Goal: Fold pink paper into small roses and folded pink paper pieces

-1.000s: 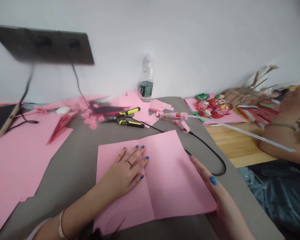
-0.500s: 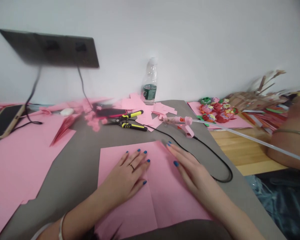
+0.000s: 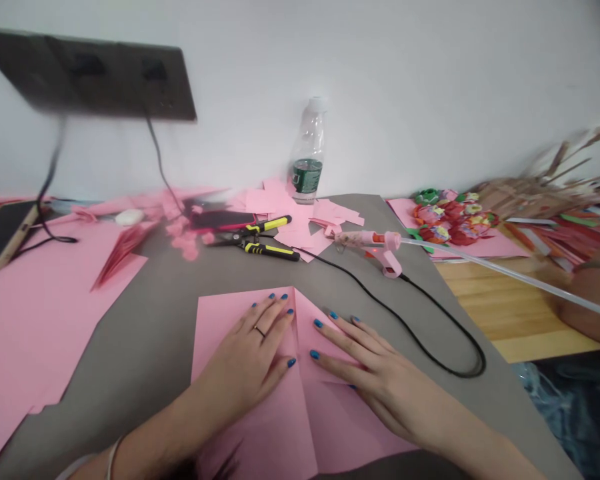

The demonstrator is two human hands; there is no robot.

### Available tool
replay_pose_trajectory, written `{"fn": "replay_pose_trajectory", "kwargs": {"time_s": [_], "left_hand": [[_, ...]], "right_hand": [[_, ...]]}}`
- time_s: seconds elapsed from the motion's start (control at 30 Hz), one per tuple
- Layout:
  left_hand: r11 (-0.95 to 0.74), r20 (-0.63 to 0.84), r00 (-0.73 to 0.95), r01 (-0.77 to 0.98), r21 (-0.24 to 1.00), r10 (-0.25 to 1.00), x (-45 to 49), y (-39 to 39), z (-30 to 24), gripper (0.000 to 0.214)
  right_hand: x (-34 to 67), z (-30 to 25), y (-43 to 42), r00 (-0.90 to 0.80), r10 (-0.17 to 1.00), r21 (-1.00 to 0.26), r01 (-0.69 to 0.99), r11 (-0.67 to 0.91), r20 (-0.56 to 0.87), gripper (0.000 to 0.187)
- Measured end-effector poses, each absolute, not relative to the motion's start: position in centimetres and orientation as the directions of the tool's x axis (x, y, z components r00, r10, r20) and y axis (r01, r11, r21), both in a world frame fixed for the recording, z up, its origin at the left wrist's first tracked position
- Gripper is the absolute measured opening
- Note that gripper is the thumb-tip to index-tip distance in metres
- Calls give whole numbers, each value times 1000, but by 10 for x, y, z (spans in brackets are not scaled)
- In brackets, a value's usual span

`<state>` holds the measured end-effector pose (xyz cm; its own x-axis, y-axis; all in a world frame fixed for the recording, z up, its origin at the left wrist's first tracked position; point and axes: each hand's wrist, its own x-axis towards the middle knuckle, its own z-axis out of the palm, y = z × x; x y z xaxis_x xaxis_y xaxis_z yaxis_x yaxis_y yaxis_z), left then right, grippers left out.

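Note:
A sheet of pink paper [image 3: 260,433] lies on the grey table in front of me, with a crease down its middle. Its far right corner is folded over toward that crease. My left hand [image 3: 250,347] rests flat on the left half, fingertips near the crease, a ring on one finger. Spread over the folded flap, my right hand [image 3: 380,373] touches the paper with its fingers; the thumb is partly hidden. Beyond the sheet lie yellow-and-black handled pliers [image 3: 265,240] and a pink glue gun [image 3: 370,243] with a long clear glue stick [image 3: 505,270].
A plastic bottle [image 3: 309,153] stands among pink paper scraps [image 3: 295,233] by the wall. Larger pink sheets [image 3: 40,320] and a phone [image 3: 5,230] lie left. Paper flowers [image 3: 453,217] sit at the right. The glue gun's black cord [image 3: 445,363] loops beside my right hand. Another person's arm [image 3: 590,287] shows at the right edge.
The far right corner of the paper has been folded in toward the middle crease. My right hand has moved from the paper's far edge onto the flap, its fingers now spread. The view has shifted slightly.

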<state>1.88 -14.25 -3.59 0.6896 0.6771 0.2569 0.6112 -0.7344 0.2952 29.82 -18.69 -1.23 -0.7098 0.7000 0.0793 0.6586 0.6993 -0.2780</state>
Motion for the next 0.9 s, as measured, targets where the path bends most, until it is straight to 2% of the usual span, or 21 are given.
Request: {"fn": "replay_pose_trajectory", "kwargs": {"time_s": [0.1, 0.33, 0.57, 0.9], "left_hand": [[-732, 250, 688, 627, 268, 681, 21, -143, -37, 57], [-708, 260, 661, 627, 325, 704, 21, -133, -29, 55], [-754, 237, 716, 622, 210, 656, 25, -132, -28, 60], [-738, 235, 699, 645, 199, 675, 25, -133, -30, 62]], "right_hand": [[300, -12, -187, -729, 680, -264, 643, 719, 74, 65], [301, -7, -188, -758, 653, -324, 620, 715, -8, 66], [301, -1, -185, -776, 628, -330, 607, 722, -53, 68], [303, 2, -182, -787, 614, -356, 590, 725, -54, 63]]}}
